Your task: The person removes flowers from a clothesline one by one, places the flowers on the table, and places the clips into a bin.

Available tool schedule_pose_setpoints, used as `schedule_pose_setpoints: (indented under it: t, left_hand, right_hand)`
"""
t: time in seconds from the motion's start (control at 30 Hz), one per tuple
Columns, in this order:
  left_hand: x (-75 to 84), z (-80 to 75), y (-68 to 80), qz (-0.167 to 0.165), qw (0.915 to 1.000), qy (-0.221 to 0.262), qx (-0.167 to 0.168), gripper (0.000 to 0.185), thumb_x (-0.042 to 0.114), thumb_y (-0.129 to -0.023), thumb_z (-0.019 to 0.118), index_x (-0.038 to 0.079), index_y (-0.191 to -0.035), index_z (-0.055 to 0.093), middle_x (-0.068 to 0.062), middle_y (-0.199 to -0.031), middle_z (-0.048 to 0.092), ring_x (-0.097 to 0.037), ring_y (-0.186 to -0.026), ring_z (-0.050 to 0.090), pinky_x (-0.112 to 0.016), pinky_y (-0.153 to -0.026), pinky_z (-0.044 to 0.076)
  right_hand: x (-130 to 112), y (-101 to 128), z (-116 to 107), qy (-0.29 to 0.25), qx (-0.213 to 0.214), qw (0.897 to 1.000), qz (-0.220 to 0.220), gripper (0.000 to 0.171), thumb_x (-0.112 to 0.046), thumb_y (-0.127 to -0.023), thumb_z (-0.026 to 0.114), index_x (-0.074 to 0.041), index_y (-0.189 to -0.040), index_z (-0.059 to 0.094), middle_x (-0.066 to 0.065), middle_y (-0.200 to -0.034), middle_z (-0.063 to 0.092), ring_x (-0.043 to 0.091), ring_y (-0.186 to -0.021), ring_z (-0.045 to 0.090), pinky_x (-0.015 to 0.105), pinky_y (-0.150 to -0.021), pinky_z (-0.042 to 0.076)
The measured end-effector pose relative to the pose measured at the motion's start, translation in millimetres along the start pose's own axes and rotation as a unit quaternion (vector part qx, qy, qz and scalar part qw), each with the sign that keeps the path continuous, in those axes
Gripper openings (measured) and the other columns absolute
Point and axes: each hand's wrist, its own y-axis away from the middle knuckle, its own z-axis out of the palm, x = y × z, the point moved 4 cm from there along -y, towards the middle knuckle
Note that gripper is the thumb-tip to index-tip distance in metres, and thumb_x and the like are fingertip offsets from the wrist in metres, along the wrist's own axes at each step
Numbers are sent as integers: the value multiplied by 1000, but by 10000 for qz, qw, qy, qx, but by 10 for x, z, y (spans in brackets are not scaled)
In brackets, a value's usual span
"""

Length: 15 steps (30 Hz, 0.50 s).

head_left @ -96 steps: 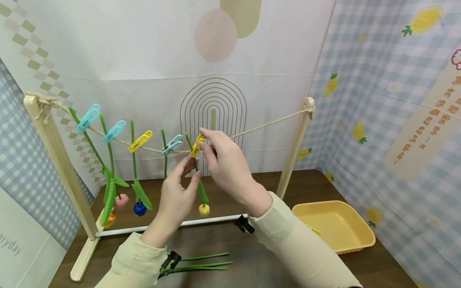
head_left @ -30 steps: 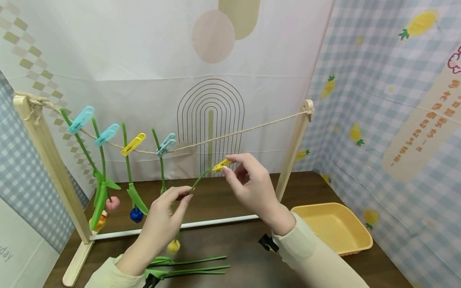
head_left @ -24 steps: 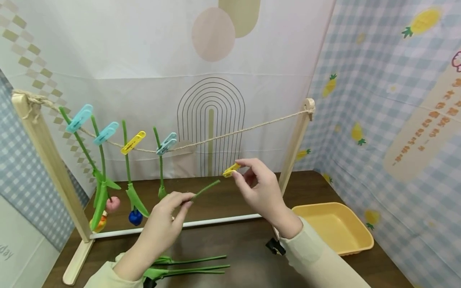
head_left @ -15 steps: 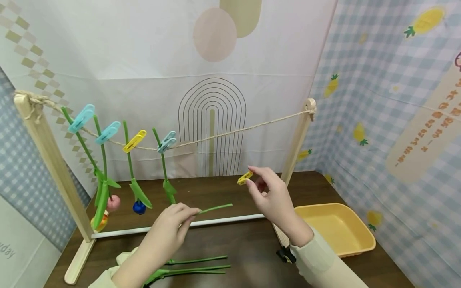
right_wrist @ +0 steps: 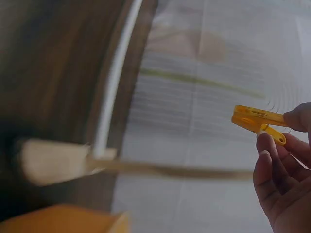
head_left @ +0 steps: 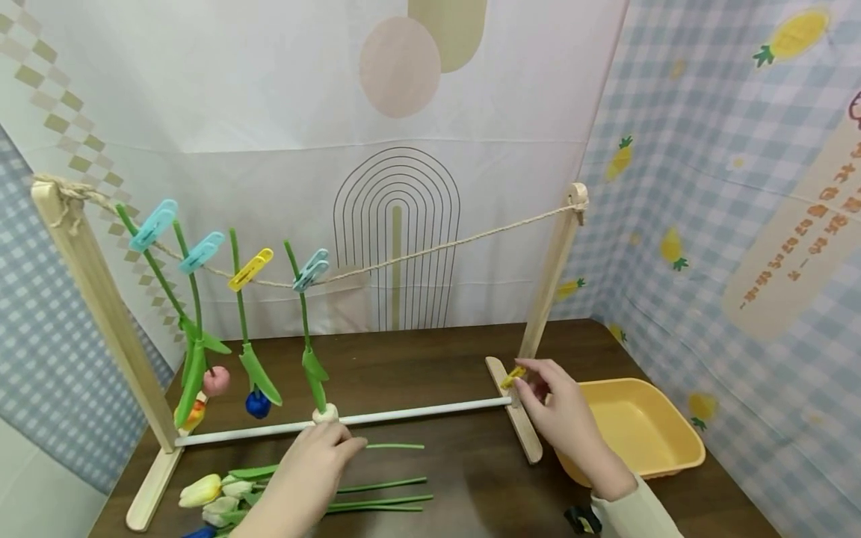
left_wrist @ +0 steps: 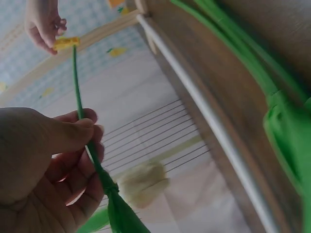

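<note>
Nearest, the left hand (head_left: 312,467) pinches a green flower stem (head_left: 394,447) low over the dark wooden table (head_left: 457,373), beside loose stems (head_left: 377,497). The right hand (head_left: 558,411) pinches a yellow clothespin (head_left: 513,376) beside the yellow tray (head_left: 639,426). Behind, a rope rack (head_left: 471,239) holds clipped flowers against printed backdrops (head_left: 269,112).

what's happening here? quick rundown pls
A person is working at a small wooden rack with a string line. The left hand pinches a green flower stem low over the table, by other flowers lying there. The right hand pinches a yellow clip near the rack's right foot, beside a yellow tray. Four flowers hang clipped on the line's left half; the right half is bare.
</note>
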Motion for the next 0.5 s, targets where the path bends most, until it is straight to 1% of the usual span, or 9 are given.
schedule_pose_setpoints:
  t: [0.1, 0.17, 0.27, 0.43, 0.5]
  left_hand:
    - [-13, 109, 67, -257, 9977, 41, -633, 30, -3, -76, 73, 15, -99, 74, 9, -81, 51, -9, -75, 47, -30, -65, 42]
    - [-18, 166, 100, -355, 9951, 68, -924, 27, -2, -77, 73, 15, -98, 74, 9, -81, 51, -9, -74, 47, -29, -64, 42]
    - [-28, 238, 147, -409, 9913, 220, -1233, 26, -2, -77, 72, 14, -97, 75, 9, -79, 52, -9, -72, 46, -29, -63, 41]
    - [-73, 347, 226, -516, 9810, 565, -1783, 24, -1, -81, 70, 13, -99, 75, 8, -80, 52, -9, -72, 47, -30, -62, 40]
    - [-89, 379, 247, -535, 9781, 602, -1919, 23, 0, -81, 70, 13, -99, 75, 7, -80, 53, -11, -74, 50, -31, -62, 42]
  right_hand:
    - [175, 121, -60, 208, -29, 9991, 361, 26, -5, -88, 70, -6, -114, 67, -6, -85, 57, 8, -69, 53, 24, -58, 48]
    - [278, 194, -107, 341, -46, 9977, 579, 26, -8, -88, 71, -7, -114, 66, -5, -85, 58, 8, -69, 54, 24, -58, 48]
    - [417, 290, -184, 525, -54, 9946, 889, 25, -11, -89, 71, -9, -114, 65, -3, -86, 60, 8, -69, 56, 23, -57, 48]
    - [595, 423, -303, 806, -57, 9880, 1316, 27, -13, -89, 70, -5, -114, 65, 0, -87, 61, 10, -69, 57, 24, -56, 48]
    - [654, 463, -334, 872, -105, 9852, 1473, 28, -12, -89, 70, -3, -114, 64, 2, -90, 62, 12, -70, 58, 25, -56, 47]
